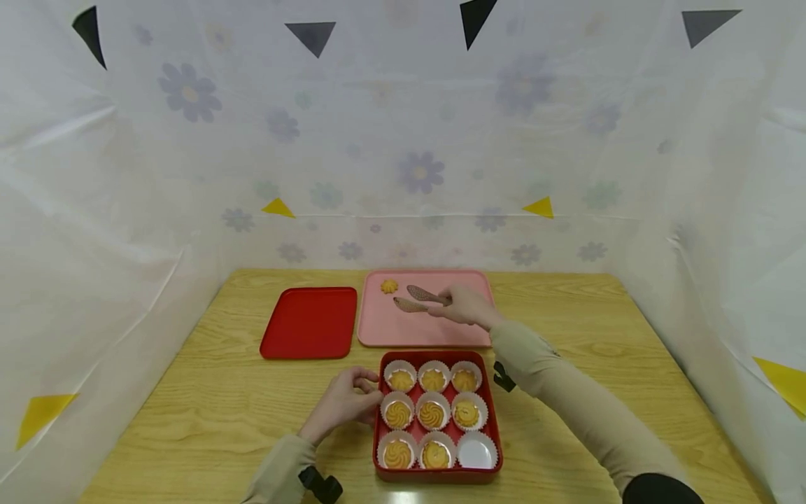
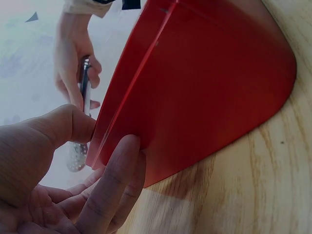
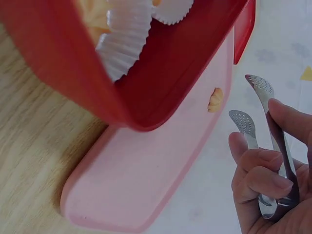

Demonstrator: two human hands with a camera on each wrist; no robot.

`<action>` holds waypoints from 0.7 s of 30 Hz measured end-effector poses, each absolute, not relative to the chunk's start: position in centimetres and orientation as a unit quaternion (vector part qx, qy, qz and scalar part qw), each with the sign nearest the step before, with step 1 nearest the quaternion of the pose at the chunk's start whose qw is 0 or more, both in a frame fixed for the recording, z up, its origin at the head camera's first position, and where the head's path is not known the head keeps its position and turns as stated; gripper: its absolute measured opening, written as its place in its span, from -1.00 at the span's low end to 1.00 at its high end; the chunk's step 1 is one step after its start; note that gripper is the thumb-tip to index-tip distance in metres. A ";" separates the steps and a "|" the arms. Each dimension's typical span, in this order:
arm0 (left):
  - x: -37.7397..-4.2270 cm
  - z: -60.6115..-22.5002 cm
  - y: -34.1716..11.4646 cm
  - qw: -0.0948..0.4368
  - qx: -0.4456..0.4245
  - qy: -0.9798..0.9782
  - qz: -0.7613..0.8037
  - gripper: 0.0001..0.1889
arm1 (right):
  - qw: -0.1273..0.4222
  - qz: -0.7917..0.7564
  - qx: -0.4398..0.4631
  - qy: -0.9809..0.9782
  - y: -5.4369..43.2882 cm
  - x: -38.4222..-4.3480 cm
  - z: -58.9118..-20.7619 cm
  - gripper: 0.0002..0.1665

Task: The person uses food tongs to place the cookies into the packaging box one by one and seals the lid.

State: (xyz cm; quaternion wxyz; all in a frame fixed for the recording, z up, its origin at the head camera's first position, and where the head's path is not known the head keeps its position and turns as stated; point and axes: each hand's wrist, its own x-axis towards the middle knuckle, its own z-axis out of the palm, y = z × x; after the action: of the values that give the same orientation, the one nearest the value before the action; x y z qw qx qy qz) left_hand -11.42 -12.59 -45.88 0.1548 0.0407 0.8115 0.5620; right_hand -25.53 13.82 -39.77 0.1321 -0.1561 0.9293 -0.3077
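Observation:
My right hand (image 1: 466, 305) holds metal tongs (image 3: 280, 141) with perforated ends, their arms spread apart and nothing between them. They hover over the pink tray (image 1: 403, 329), to the right of a star-shaped cookie (image 1: 389, 286) lying on it. Nearer to me stands a red box (image 1: 439, 476) with rows of white paper cups. Most cups contain a piped cookie (image 1: 397, 455); the near-right paper cup (image 1: 476, 451) has none. My left hand (image 1: 346, 402) grips the box's left side, thumb at the rim and fingertips against the outer wall in the left wrist view.
A flat red tray (image 1: 308, 322) lies left of the pink one. Everything stands on a wood-grain table (image 1: 567, 322). White flower-printed sheeting (image 1: 390, 140) encloses the back and sides, with yellow and dark triangles on it.

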 end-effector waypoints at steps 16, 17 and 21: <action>-11.5 -46.1 -12.2 0.165 0.040 0.807 0.566 -0.62 | 0.162 -0.251 -0.087 0.950 10.9 -29.4 -41.1 -0.56; -11.5 -46.0 -12.2 0.164 0.040 0.808 0.564 -0.62 | 0.162 -0.246 -0.086 0.952 10.7 -29.6 -41.1 -0.54; -11.5 -46.0 -12.0 0.163 0.041 0.812 0.559 -0.62 | 0.149 -0.230 -0.083 0.958 9.8 -30.1 -41.4 -0.58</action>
State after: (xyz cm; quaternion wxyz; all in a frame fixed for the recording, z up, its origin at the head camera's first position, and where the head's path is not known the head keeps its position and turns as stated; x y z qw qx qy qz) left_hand -11.46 -12.03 -45.96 0.1626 0.0412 0.8121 0.5589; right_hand -30.08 9.83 -41.44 0.1488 -0.0834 0.9582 -0.2297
